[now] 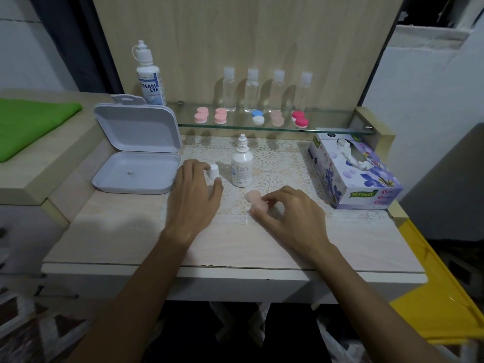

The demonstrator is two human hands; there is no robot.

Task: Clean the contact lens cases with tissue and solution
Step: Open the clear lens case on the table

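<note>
Right hand (285, 213) pinches peach lens case (253, 199) mid-bench | left hand (195, 191) spread, beside cap (214, 171) | we judge case light, rigid, slippery: grip lobes.

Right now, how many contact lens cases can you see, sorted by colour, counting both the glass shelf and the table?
Pink cases: 2, the left pink case and the second pink case, on the shelf
Blue-and-white case: 1
Peach cases: 2, the shelf peach case and the held peach case under the right hand
Magenta case: 1
Total: 6
</note>
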